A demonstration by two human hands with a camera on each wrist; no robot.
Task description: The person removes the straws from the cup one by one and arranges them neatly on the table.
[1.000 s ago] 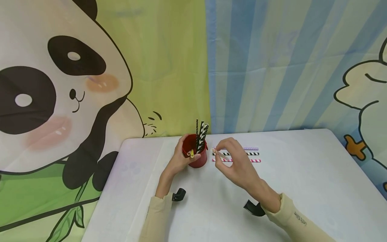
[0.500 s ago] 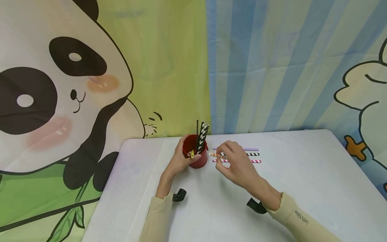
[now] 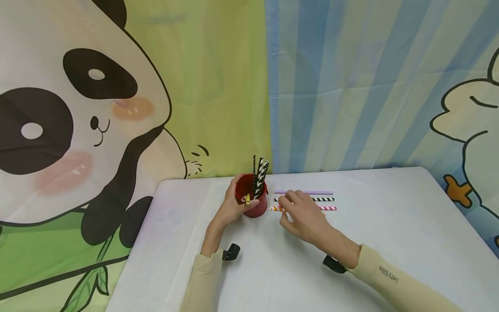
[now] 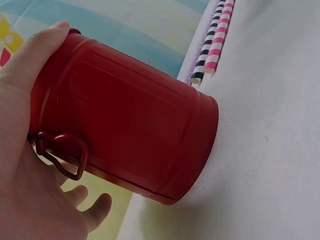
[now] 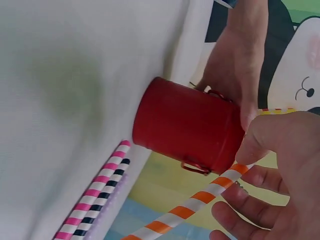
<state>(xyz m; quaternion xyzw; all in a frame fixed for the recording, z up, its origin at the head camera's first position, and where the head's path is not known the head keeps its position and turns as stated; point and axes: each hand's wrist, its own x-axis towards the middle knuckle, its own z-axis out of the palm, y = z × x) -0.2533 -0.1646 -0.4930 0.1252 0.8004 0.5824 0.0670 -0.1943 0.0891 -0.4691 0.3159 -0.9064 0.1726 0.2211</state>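
Observation:
My left hand grips a small red metal bucket near its rim, the thumb across the near side. Several black-and-white patterned paper straws and a yellow straw stand in it. To the right of the bucket, my right hand pinches an orange-and-white striped straw between thumb and fingers. On the table near that hand lie a lilac straw, a black-and-white striped straw and a pink-and-white striped straw, side by side. In the head view my fingers cover part of these straws.
The white table reaches back to a printed cloth backdrop with a panda on its left. Two black wrist pieces show beside the sleeves.
My right hand has come down and a little toward me, bringing the orange-and-white straw from pointing at the camera to lying level over the pink straw. The left hand keeps holding the bucket.

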